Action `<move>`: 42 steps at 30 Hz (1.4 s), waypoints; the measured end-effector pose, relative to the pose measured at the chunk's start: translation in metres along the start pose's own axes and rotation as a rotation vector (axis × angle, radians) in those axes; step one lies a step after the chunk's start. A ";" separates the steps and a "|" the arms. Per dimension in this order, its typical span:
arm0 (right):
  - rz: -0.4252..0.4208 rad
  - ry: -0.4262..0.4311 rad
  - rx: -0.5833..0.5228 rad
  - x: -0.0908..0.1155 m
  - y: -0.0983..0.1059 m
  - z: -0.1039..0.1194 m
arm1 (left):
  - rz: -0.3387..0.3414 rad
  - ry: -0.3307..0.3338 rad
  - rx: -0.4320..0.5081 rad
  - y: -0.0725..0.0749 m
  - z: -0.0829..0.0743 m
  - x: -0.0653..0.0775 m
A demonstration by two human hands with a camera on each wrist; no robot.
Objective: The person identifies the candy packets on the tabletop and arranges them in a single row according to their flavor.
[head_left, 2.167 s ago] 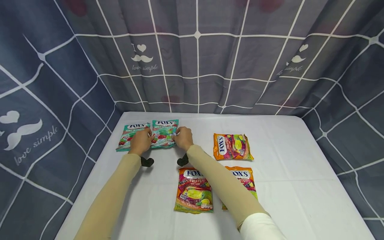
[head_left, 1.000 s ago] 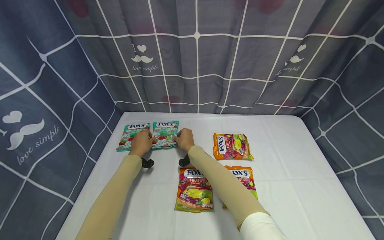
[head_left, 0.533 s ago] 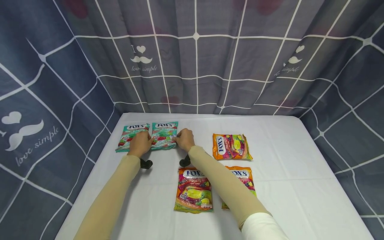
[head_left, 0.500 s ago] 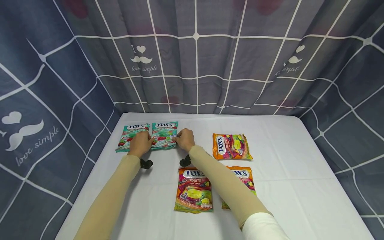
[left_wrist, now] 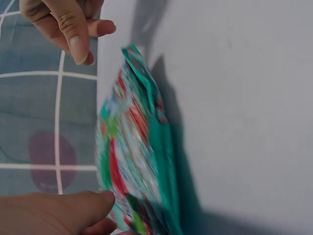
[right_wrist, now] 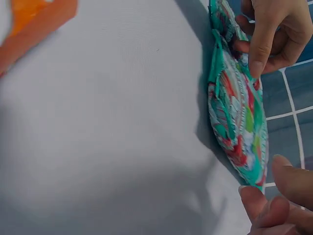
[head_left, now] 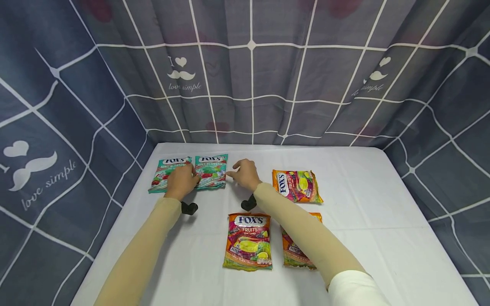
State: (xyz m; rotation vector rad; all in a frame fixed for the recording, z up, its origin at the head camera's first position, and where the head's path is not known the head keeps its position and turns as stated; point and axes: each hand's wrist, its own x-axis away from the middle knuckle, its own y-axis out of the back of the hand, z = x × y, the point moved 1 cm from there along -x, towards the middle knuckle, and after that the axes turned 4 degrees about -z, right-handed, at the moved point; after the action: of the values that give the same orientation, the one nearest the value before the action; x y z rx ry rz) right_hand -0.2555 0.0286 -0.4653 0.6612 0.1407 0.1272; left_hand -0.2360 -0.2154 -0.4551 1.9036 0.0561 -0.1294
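Observation:
Two teal Fox's mint blossom candy bags lie side by side at the back left of the white table in the head view. My left hand (head_left: 181, 182) is over the inner edge of the left candy bag (head_left: 159, 175), its thumb at the near edge of the right candy bag (head_left: 212, 171). Seen from the right wrist, the thumb and fingers of that hand are loosely bent and apart at the bag (right_wrist: 244, 117). Just off the right bag's right side is my right hand (head_left: 246, 174), thumb and fingers parted with nothing between them.
Three orange Fox's fruits candy bags lie on the table (head_left: 383, 204): one turned sideways (head_left: 296, 187), one upright at the front (head_left: 249, 244), and one (head_left: 296, 255) partly under the right forearm. A dark checked curtain (head_left: 268, 76) encloses the back and sides.
My right hand has let go of the right mint bag's edge and moved off to the right. The forearm now covers more of the front right orange bag. The left hand has barely shifted.

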 end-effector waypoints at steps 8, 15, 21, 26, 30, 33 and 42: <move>0.025 0.038 0.077 0.015 0.031 -0.002 | -0.027 -0.069 0.115 0.001 -0.022 0.003; 0.089 0.055 0.041 0.027 0.063 -0.008 | 0.065 -0.116 0.289 0.002 -0.048 0.009; 0.058 0.069 0.121 0.041 0.099 -0.017 | 0.115 -0.164 0.302 -0.002 -0.082 0.010; -0.002 0.035 0.186 0.053 0.131 -0.036 | 0.155 -0.215 0.322 -0.012 -0.106 0.006; -0.040 0.008 0.219 0.061 0.155 -0.056 | 0.197 -0.223 0.331 -0.023 -0.123 0.005; -0.076 -0.014 0.252 0.066 0.172 -0.070 | 0.247 -0.223 0.333 -0.032 -0.135 0.005; -0.082 -0.187 0.297 0.088 0.215 -0.112 | 0.357 -0.234 0.362 -0.048 -0.169 0.000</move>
State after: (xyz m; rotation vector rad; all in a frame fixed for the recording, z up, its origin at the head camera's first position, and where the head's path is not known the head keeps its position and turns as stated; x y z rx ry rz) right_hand -0.2041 0.2784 -0.4278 0.9578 0.0054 -0.0356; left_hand -0.2302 -0.0403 -0.4453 2.2111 -0.4936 -0.1244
